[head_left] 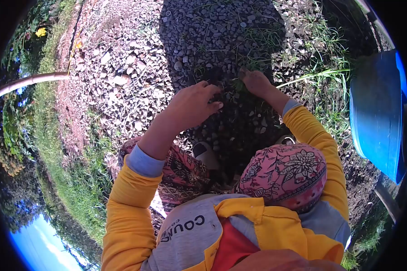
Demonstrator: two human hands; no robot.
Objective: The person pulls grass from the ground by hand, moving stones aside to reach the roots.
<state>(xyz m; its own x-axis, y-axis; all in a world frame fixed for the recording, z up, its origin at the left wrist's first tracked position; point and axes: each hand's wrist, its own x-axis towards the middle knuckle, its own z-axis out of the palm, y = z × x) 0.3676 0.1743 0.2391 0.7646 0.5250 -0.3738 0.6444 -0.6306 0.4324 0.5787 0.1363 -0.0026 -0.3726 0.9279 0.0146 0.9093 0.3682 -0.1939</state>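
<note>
My left hand (192, 105) hovers over the gravel (135, 86) with its fingers bent and apart, nothing visible between them. To its right, my right hand (256, 84) reaches down to the shaded ground, its fingers closed at a small tuft of green weeds (239, 85). What those fingertips hold is too dark to make out. Dark soil and small stones lie between the two hands. A long pale grass blade (309, 77) runs off to the right beside my right wrist.
A blue plastic container (377, 115) stands at the right. Grass (267, 43) grows through the shaded stones ahead. A curved pole (31, 83) juts in from the left, near a grassy strip (47, 131). My knees and shoes are just below the hands.
</note>
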